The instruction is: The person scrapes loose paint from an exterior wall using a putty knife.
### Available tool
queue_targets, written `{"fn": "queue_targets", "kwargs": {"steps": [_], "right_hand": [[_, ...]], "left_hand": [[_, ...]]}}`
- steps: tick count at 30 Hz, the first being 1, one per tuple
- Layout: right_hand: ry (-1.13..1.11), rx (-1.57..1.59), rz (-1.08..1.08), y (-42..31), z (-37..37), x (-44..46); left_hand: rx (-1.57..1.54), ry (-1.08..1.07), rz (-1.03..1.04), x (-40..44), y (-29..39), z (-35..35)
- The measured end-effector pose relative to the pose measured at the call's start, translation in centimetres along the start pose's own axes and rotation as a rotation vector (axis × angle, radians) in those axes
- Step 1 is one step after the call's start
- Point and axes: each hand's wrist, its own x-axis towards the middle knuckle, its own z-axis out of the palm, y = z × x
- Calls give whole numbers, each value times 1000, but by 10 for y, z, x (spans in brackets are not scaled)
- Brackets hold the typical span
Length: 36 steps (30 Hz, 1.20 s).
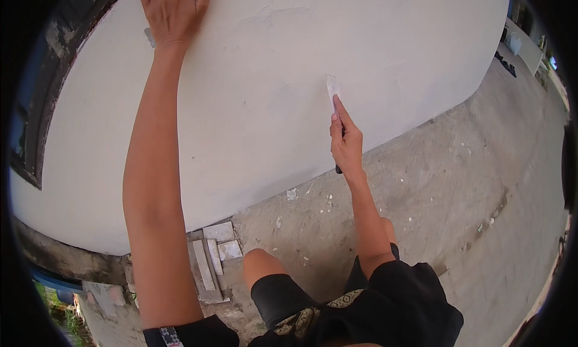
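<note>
A putty knife [333, 89] is held in the right hand [347, 143], its handle closed in the fingers and its thumb side and forefinger laid along the white-smeared blade. The blade is pointed up and away from the body, over the lower middle part of a pale wall [259, 106]; whether the wall is touched by its edge cannot be told. The dark end of the handle is seen below the palm.

The left hand [174, 14] is raised high on the left part of the wall, with its back shown and its fingertips cut off by the upper edge of the view. Whether anything is held in it, or how widely it is opened, cannot be told. A small grey piece [150, 37] is seen just beside its wrist.

Faint cracks and patches are shown on the wall. It is bordered at the far left by a dark frame [33, 130]. Below it, a stained concrete floor [433, 184] is dotted with white flakes, and flat offcuts [218, 231] are laid near the wall's foot, between the left arm and a bare knee [262, 262].
</note>
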Motion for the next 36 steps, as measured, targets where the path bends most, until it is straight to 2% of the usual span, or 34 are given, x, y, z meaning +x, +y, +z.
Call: {"fn": "queue_targets", "kwargs": {"steps": [3,9,15,18,22,27,30,33,36], "right_hand": [[84,-180,-117,-11,31,8],[156,-334,-199,-9,46,14],[179,-277,-195,6,52,9],[186,-308,-255,1,46,28],[107,-318,-195,-4,30,28],[126,-283,-295,21,32,30],[140,-300,-298,-3,26,54],[121,-320,-325,9,19,46],[145,-282,-492,45,19,41]], "left_hand": [[-2,-11,6,1,0,-1],[-42,36,4,-1,-3,4],[-65,54,2,0,-3,2],[21,61,6,0,-6,9],[-35,47,-11,1,0,2],[45,41,-8,1,-2,7],[-3,109,1,-1,1,6],[8,79,-13,1,3,4],[22,85,-7,0,1,7]]}}
